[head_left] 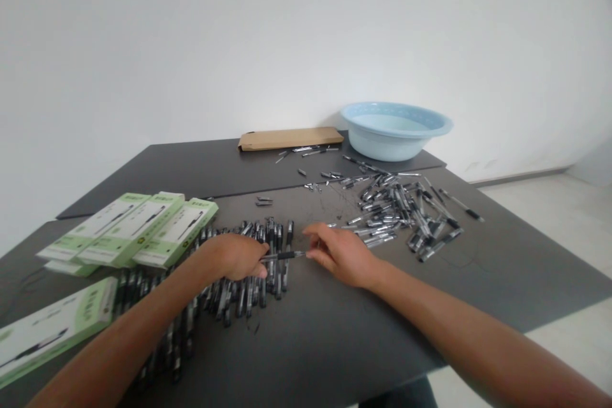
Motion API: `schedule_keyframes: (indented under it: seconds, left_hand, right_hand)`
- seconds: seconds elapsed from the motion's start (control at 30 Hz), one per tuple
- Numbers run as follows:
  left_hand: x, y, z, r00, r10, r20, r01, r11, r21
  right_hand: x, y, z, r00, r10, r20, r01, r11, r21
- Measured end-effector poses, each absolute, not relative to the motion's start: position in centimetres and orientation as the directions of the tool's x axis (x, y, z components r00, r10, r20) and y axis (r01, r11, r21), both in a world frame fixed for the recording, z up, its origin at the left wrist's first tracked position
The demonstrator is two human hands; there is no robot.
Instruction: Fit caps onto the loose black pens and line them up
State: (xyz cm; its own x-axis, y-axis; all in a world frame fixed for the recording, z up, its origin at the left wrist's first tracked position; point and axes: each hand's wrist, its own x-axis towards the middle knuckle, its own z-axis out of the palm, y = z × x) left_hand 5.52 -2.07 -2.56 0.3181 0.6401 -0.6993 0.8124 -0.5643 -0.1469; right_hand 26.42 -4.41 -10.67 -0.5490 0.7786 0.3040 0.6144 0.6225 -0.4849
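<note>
My left hand is closed around the rear part of a pen, held level above the table with its tip to the right. Its black grip and clear tip end show. My right hand pinches at the tip end with thumb and forefinger; whether a small part sits between them is too small to tell. Beneath and beside my left hand lie rows of capped black pens. To the right of my right hand is a loose heap of clear and black pen parts.
Green and white pen boxes are stacked at the left, with another box nearer me. At the back are a flat cardboard piece and a light blue basin. Small pen parts lie mid-table. A seam crosses the dark tabletop.
</note>
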Motion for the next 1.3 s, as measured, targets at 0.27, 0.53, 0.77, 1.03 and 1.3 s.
schedule_keyframes:
  seconds: [0.27,0.53,0.77,1.03,1.3]
  left_hand:
    - [5.2,-2.2,-1.9,0.326,0.642,-0.694,0.817,-0.56,-0.135]
    - [5.4,-2.7,-0.8,0.299,0.676,-0.674,0.832,-0.531,-0.163]
    - [5.0,-2.8,-1.0,0.325,0.691,-0.645,0.835,-0.53,-0.147]
    - [4.4,-2.7,-0.7,0.339,0.684,-0.646,0.835,-0.535,-0.127]
    - [4.5,-2.5,-1.4,0.372,0.661,-0.651,0.822,-0.56,-0.099]
  right_hand:
    - [29.7,-1.8,-10.0,-0.301,0.862,0.407,0.735,0.482,-0.477]
    - [30.1,3.3,-8.8,-0.192,0.972,0.134,0.954,0.217,-0.208]
    - [27.0,9.4,-10.3,-0.136,0.991,0.016,0.986,0.137,-0.096]
    - [25.7,10.7,-11.7,-0.165,0.986,0.014,0.986,0.165,-0.006]
    - [26.3,10.7,-12.1,-0.181,0.983,0.006,0.982,0.181,0.06]
